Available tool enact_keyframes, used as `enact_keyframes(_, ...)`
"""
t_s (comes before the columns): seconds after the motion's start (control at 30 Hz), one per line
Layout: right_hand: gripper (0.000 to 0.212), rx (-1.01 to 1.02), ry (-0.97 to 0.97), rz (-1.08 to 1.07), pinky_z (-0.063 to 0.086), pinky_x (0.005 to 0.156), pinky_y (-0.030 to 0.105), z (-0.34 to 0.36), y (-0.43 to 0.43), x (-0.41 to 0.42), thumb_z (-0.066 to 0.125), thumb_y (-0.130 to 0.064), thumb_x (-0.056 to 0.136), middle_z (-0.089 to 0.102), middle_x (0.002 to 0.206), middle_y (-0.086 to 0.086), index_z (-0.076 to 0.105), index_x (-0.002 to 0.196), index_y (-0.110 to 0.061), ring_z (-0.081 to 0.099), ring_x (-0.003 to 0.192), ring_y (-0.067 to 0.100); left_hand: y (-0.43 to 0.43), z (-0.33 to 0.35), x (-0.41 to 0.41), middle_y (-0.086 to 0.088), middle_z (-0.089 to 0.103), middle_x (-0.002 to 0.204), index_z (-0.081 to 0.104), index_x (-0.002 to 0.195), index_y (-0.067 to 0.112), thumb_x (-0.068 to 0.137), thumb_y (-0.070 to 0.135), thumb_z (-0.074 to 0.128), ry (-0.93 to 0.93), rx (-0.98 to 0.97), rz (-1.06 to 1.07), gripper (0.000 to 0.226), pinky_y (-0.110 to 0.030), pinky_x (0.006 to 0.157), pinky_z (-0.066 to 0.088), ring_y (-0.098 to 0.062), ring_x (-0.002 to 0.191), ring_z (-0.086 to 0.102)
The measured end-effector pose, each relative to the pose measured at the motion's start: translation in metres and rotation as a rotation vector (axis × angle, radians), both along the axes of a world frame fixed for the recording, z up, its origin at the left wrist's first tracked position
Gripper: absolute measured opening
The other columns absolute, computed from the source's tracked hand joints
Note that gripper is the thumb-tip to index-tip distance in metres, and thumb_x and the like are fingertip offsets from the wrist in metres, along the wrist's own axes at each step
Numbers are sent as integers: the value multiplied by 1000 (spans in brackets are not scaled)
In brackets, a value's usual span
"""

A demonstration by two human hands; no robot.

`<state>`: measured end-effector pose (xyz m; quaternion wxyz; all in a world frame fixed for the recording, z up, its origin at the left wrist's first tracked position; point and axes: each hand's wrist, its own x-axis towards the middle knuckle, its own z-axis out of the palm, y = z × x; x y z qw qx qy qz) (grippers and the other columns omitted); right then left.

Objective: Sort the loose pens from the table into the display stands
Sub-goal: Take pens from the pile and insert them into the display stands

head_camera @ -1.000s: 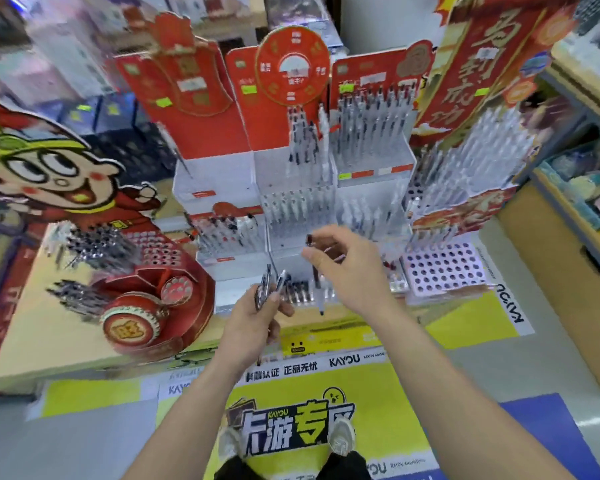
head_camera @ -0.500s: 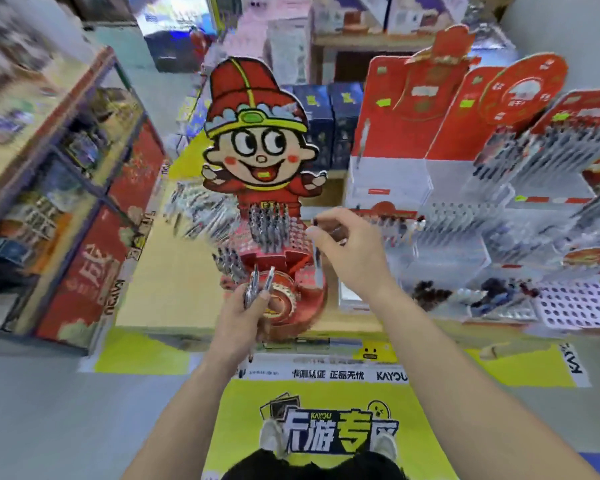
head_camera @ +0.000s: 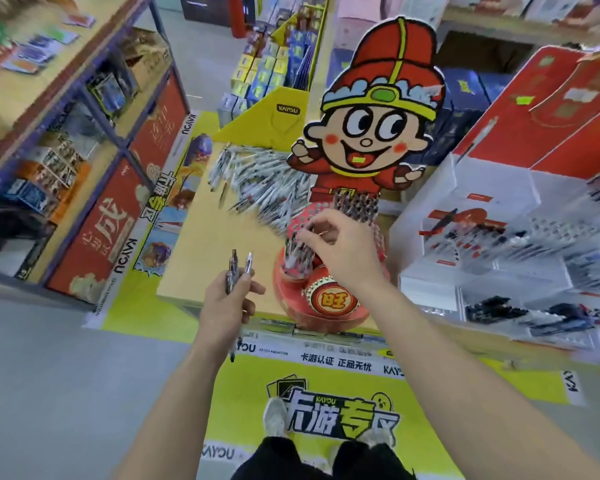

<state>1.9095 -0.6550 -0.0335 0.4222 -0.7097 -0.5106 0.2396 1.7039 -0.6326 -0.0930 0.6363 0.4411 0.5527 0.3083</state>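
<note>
While the left hand is gripping a spare bunch of pens, the right hand is working at a round red stand.

L to R: left fingers are curling round a few pens, long axis near upright, clicker ends pointing up and away, one tip poking out below the wrist. Beyond them a loose pile of pens is lying flat on the yellow table, axes fanning every which way. Right thumb & forefinger are closing narrow over the stand's hole grid, just above pens standing there; blur is hiding whether a pen is pinched. To do it well, prob.: keeping each pen vertical, tip down, lining it over one free hole, pushing straight so neighbours aren't knocked. White tiered stands are sitting far right w/ more pens.
</note>
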Motion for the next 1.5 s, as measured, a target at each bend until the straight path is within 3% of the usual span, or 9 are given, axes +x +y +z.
enact_keyframes(0.13,12,-68,-88,-13,54,73,27,-23,15,-12,76,-31,89,71,80,-12,73,91,-20,65,73,2,3,-15,-13,-1,71,81,62,112,10,106,19,51,-12,-32,17,15,-26,51,33,-12,51,45)
enact_keyframes(0.33,14,-140,-233,-11,43,64,23,-46,25,-15,74,-38,90,57,70,-24,73,93,-24,55,67,-1,3,-27,-26,1,71,81,63,112,13,107,21,51,-5,-52,-1,15,-29,53,36,-14,54,47)
enact_keyframes(0.53,18,-153,-287,-17,44,79,30,-65,32,-14,74,-40,89,59,97,-10,74,96,-23,54,90,10,6,-30,-28,0,72,84,63,112,16,106,24,52,5,-63,-25,15,-30,54,36,-15,58,48)
enact_keyframes(0.7,18,-194,-350,-18,36,89,31,-74,29,-16,75,-40,87,52,96,-8,75,94,-24,48,104,19,10,-30,-25,1,72,85,64,111,17,106,23,52,8,-60,-55,14,-29,53,37,-15,57,49)
enact_keyframes(0.93,19,-174,-428,-35,32,91,26,-81,31,-23,75,-41,87,47,95,-12,76,93,-22,42,104,16,8,-28,-19,3,72,84,64,113,17,107,23,52,8,-69,-82,15,-27,53,37,-15,58,48)
enact_keyframes(1.27,27,-195,-480,-38,32,86,25,-78,32,-25,76,-46,84,48,97,-11,76,97,-23,43,105,17,5,-20,-14,1,73,85,65,113,17,107,21,51,-14,-66,-97,16,-29,55,40,-14,57,51)
enact_keyframes(1.4,36,-165,-378,-59,37,92,28,-69,22,-24,76,-47,85,50,107,-9,72,112,-24,45,113,16,4,-12,-14,-3,75,91,64,115,17,107,17,50,-27,-42,-138,17,-28,55,41,-14,59,53)
enact_keyframes(1.5,29,-94,-337,-99,38,93,28,-57,11,-25,72,-45,89,53,107,-9,72,110,-24,49,113,15,3,-7,-12,-5,76,96,62,119,14,107,16,50,-35,-32,-168,17,-28,57,43,-15,60,54)
